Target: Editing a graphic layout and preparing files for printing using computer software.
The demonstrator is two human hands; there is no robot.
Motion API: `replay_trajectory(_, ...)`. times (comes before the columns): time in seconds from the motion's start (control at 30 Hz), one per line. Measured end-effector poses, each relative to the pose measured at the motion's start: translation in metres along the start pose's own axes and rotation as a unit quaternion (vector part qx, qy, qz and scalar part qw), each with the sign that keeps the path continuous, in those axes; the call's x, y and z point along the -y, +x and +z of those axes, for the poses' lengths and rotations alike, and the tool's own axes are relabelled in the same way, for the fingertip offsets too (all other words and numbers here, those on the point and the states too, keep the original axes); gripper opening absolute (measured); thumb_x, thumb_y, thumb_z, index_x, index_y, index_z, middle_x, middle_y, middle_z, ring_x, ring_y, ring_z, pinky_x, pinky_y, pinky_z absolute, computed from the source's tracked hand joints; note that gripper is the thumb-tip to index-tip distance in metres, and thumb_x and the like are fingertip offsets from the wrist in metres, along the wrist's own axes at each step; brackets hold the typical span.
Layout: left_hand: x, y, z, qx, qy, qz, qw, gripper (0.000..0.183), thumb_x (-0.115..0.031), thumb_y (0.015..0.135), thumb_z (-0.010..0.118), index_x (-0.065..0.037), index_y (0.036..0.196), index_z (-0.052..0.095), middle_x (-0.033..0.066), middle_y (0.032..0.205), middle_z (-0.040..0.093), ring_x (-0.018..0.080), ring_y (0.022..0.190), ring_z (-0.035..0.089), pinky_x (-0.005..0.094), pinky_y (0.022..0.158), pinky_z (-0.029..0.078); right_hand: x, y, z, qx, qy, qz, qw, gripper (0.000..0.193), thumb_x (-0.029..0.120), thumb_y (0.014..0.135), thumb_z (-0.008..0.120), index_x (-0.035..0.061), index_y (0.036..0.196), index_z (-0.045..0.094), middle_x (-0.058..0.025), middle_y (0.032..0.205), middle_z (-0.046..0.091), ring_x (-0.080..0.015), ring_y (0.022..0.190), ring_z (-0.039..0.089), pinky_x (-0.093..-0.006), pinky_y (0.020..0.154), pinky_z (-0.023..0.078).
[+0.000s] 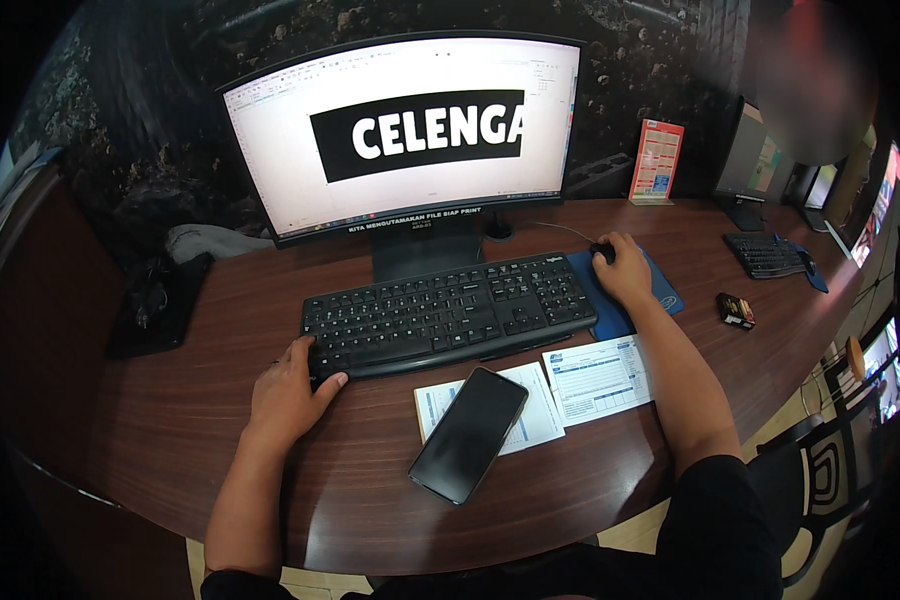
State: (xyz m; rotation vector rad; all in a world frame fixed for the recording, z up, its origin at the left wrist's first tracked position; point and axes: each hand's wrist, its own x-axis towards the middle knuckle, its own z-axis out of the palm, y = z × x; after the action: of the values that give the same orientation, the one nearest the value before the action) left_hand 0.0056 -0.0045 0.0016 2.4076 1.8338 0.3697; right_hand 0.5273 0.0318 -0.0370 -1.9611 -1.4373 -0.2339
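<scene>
My left hand (285, 392) rests at the left end of the black keyboard (450, 310). Its fingers reach onto the corner keys, and the thumb lies apart along the front edge. Over a dark computer mouse (602, 252) on a blue mouse pad (658, 285), my right hand (625, 270) is curled, covering most of it. Behind the keyboard stands a curved monitor (410, 195), showing a black banner with large white letters on a white page. A smartphone (470, 435) with a dark screen lies aslant on printed papers (542, 425) in front of the keyboard.
A printed form (598, 380) lies beside my right forearm. Farther right are a small dark box (736, 310), a second keyboard (765, 256) and another monitor (755, 160). A red-and-white stand card (656, 162) is at the back; a black object (155, 295) sits at left.
</scene>
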Motion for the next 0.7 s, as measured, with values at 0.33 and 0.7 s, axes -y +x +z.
replay_trajectory(0.33, -0.001, -0.001, -0.003, -0.002, -0.017, -0.018, 1.0, 0.074, -0.05, 0.092, 0.07, -0.003, 0.143, 0.045, 0.0256, 0.129, 0.065, 0.0401, 0.115, 0.066, 0.0484, 0.098, 0.051, -0.007, 0.0, 0.0, -0.02, 0.018, -0.028, 0.999, 0.029, 0.019, 0.083, 0.068, 0.009, 0.11, 0.067, -0.0142, 0.116, 0.066, -0.0373, 0.11, 0.064, -0.0468, 0.093, 0.051)
replay_trajectory(0.7, 0.003, -0.003, -0.002, 0.006, 0.006, -0.007, 1.0, 0.074, -0.051, 0.093, 0.068, -0.002, 0.143, 0.045, 0.0271, 0.134, 0.062, 0.0418, 0.116, 0.065, 0.0492, 0.098, 0.051, 0.006, -0.002, -0.002, 0.035, 0.05, -0.069, 0.996, 0.029, 0.016, 0.085, 0.067, 0.008, 0.113, 0.067, -0.0118, 0.118, 0.066, -0.0341, 0.113, 0.064, -0.0421, 0.095, 0.05)
